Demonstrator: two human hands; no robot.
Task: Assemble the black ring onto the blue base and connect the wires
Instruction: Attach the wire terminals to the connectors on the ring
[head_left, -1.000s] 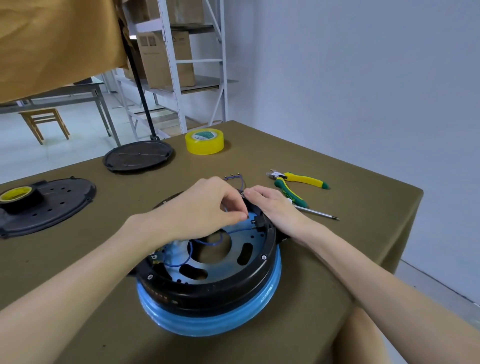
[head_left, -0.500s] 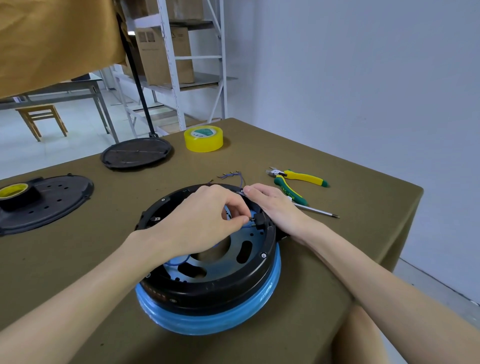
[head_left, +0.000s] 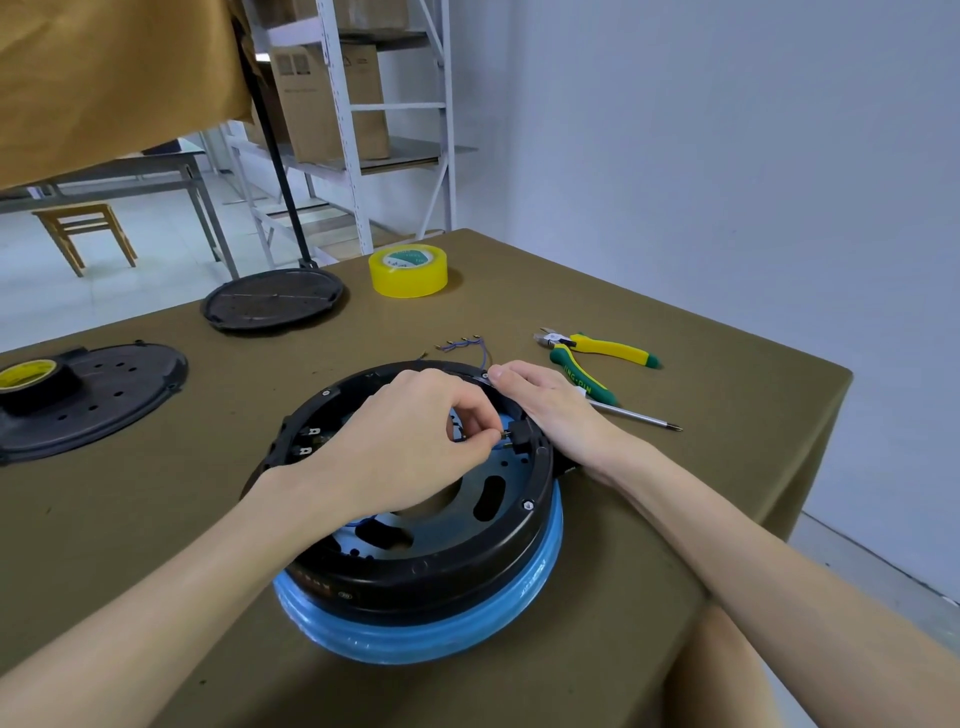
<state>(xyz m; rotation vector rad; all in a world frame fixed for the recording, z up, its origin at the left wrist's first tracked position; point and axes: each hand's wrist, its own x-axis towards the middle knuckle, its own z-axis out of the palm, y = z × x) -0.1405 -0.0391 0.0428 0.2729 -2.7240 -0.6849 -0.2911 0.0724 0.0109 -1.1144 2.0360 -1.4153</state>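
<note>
Ring (head_left: 415, 566) on blue base (head_left: 431, 631) | left hand (head_left: 410, 441) pinches wire end — right hand (head_left: 550, 405) flat, relaxed, on rim

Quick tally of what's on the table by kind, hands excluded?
Tape rolls: 2, yellow tape roll and black-cased tape roll
Black round covers: 2, far cover, left cover
Hand tools: 2, pliers, screwdriver
Assemblies: 1, black ring on blue base
Loose wire bundles: 1, loose wires
Total: 8
</note>
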